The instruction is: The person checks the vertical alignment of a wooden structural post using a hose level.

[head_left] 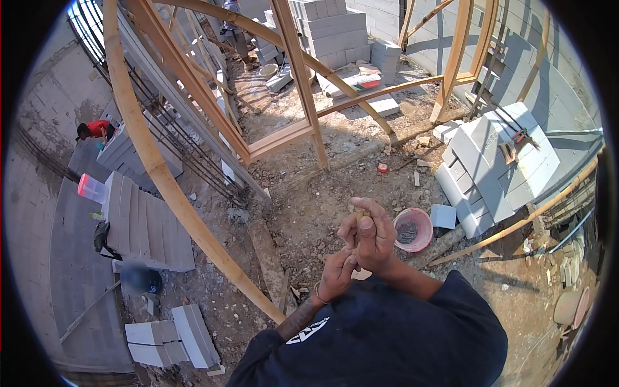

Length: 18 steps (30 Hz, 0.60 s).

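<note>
My right hand (376, 237) is raised in front of my chest, its fingers curled and thumb up around something small and tan that I cannot make out. Just below it, my left hand (338, 272) is closed with its fingertips pinched against the base of the right hand; what it grips, if anything, is hidden. Beside the right hand, on the ground, stands a pink bucket (423, 222) with wet grey mortar (407, 232) in it. A pale block (443, 216) lies against the bucket's right side.
A wooden frame (296, 84) stands ahead, with a bamboo pole (174, 187) slanting down on the left. Stacked grey blocks (474, 174) on the right carry a red-handled tool (519, 137). A person in red (97, 129) bends at far left. Rubble covers the ground.
</note>
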Available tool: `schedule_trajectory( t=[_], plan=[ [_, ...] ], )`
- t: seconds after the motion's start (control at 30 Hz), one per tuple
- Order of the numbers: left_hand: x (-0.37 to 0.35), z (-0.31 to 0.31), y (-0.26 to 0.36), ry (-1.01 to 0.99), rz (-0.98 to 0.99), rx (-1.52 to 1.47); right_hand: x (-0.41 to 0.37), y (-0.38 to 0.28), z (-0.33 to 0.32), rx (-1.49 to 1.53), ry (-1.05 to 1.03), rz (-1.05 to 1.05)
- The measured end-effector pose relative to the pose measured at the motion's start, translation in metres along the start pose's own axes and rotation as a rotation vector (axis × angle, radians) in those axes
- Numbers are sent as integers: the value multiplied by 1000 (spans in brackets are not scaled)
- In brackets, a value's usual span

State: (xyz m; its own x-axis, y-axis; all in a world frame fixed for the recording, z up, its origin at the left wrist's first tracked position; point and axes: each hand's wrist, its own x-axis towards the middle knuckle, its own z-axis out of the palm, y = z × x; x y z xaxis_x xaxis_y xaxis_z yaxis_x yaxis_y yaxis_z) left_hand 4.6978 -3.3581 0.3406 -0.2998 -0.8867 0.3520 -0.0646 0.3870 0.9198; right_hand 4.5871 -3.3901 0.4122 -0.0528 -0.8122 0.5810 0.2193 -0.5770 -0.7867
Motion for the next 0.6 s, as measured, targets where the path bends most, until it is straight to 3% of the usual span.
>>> schedule_trajectory(
  t=[0.33,0.47,0.53,0.6],
  plan=[
    [-2,-3,-8,-74,-98,-39,0,9,-4,-49,-67,-47],
    [-1,-2,-6,-50,-79,-26,1,14,-4,-39,-158,-120],
    [-1,-1,-5,-15,20,53,-1,18,-4,-57,-148,-113],
    [1,-3,3,-18,-22,31,-2,19,-4,-69,-141,-106]
  ],
)
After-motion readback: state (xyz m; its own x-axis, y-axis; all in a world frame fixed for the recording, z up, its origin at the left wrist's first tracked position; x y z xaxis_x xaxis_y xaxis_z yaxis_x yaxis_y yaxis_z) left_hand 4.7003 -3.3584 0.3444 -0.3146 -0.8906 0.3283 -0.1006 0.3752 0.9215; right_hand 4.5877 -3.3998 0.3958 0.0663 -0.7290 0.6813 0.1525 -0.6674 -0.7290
